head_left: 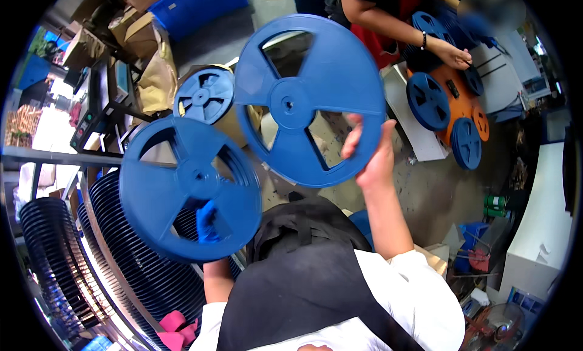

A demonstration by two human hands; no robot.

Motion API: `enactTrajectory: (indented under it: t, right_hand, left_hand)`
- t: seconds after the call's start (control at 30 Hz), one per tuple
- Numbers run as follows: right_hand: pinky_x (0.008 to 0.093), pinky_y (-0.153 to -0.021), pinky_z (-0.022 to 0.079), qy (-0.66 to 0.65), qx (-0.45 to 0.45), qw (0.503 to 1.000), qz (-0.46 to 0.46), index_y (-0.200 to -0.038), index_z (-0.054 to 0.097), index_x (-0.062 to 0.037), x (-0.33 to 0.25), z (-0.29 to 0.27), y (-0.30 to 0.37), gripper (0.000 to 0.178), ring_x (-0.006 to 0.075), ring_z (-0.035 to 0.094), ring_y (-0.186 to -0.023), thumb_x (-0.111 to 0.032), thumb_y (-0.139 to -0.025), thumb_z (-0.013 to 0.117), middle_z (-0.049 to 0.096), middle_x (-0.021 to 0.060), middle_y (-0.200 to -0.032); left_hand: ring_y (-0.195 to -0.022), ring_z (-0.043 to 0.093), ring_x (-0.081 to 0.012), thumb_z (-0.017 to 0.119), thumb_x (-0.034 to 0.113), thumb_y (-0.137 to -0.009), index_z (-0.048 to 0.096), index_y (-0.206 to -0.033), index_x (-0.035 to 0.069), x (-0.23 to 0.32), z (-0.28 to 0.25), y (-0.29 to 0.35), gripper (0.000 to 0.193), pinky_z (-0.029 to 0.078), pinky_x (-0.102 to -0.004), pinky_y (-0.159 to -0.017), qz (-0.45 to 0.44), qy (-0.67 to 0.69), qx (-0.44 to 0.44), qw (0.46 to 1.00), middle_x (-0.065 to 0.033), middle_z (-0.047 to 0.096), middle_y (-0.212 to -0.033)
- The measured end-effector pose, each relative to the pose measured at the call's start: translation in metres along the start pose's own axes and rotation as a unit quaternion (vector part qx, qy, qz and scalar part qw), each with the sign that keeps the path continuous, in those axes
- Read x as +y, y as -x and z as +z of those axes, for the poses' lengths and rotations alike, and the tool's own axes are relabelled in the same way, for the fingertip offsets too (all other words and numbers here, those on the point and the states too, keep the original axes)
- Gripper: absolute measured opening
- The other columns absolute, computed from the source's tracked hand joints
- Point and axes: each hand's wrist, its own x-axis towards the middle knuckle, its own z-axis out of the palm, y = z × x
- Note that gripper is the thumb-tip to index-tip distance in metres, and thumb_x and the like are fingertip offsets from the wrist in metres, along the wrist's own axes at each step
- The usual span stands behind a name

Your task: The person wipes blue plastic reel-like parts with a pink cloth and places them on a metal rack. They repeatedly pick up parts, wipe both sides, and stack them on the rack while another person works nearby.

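A blue plastic reel (290, 102) with three wedge-shaped cut-outs is raised in front of me, its round face toward me. My right hand (375, 155), bare, grips it at the lower right rim, fingers reaching through a cut-out. Lower and to the left, my left hand (207, 223) wears a blue glove and holds another blue reel (197, 176) through its bottom opening. Layered edges show behind that reel's face; whether it is one reel or several stacked I cannot tell. The two reels are close together, their rims nearly meeting.
On my left, long rows of dark reels (143, 248) stand edge-up in a metal rack (106, 226). Another blue reel (204, 96) lies beyond on a carton. At far right, a co-worker's hand (450, 52) is over an orange surface (452, 99) with blue reels. A white table (534, 229) runs along the right.
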Motion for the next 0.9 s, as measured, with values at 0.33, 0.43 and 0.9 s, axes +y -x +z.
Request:
enactTrajectory:
  t: [0.33, 0.43, 0.9]
  right_hand:
    - [0.037, -0.073, 0.049, 0.47, -0.438, 0.724, -0.252, -0.105, 0.054, -0.0001, 0.087, 0.141, 0.1, 0.038, 0.0307, 0.053, -0.087, -0.007, -0.072, 0.072, 0.051, 0.0132, -0.094]
    - [0.036, -0.075, 0.049, 0.468, -0.484, 0.716, -0.184, -0.113, 0.05, 0.0013, 0.094, 0.144, 0.111, 0.047, 0.0299, 0.053, -0.09, -0.007, -0.072, 0.072, 0.049, 0.0138, -0.101]
    - [0.0434, -0.099, 0.042, 0.614, -0.355, 0.635, -0.307, -0.118, 0.059, -0.0028, 0.02, 0.097, 0.014, 0.049, 0.0357, 0.053, -0.117, -0.025, -0.077, 0.074, 0.058, 0.0173, -0.123]
  left_hand:
    - [-0.11, 0.06, -0.0263, 0.062, 0.019, -0.088, 0.051, -0.128, 0.003, -0.056, 0.069, -0.029, 0.044, 0.046, -0.0407, -0.101, -0.043, -0.004, -0.126, 0.991, -0.0145, 0.06, -0.12]
    - [-0.11, 0.06, -0.0263, 0.062, 0.02, -0.088, 0.051, -0.128, 0.003, -0.054, 0.061, -0.024, 0.045, 0.046, -0.0407, -0.101, -0.04, 0.012, -0.13, 0.991, -0.0145, 0.06, -0.119]
    - [-0.11, 0.06, -0.0263, 0.062, 0.025, -0.089, 0.052, -0.128, 0.004, -0.056, 0.062, -0.036, 0.045, 0.046, -0.0409, -0.101, -0.011, 0.046, -0.173, 0.984, -0.0146, 0.061, -0.119]
